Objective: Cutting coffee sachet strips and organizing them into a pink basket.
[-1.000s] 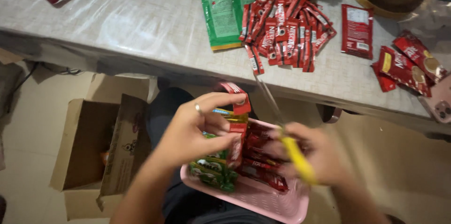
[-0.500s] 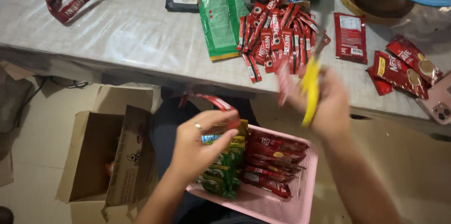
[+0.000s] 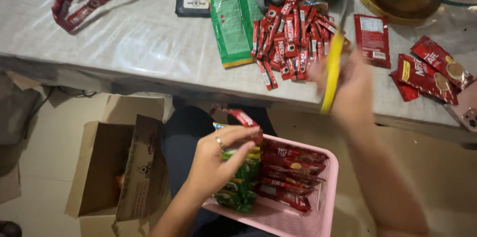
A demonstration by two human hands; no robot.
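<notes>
The right hand [image 3: 354,88], curled around yellow-handled scissors [image 3: 332,70], has risen from the pink basket [image 3: 325,202] to the red sachet pile [image 3: 290,31] on the bench [image 3: 124,43], while the left hand [image 3: 218,160] stays pinching sachets [image 3: 243,167] in the basket.

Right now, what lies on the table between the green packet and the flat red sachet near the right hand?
In the head view, a heap of narrow red stick sachets lies between the green packet and the flat red sachet. The blurred right hand, holding yellow-handled scissors, overlaps the heap's right edge.
</notes>
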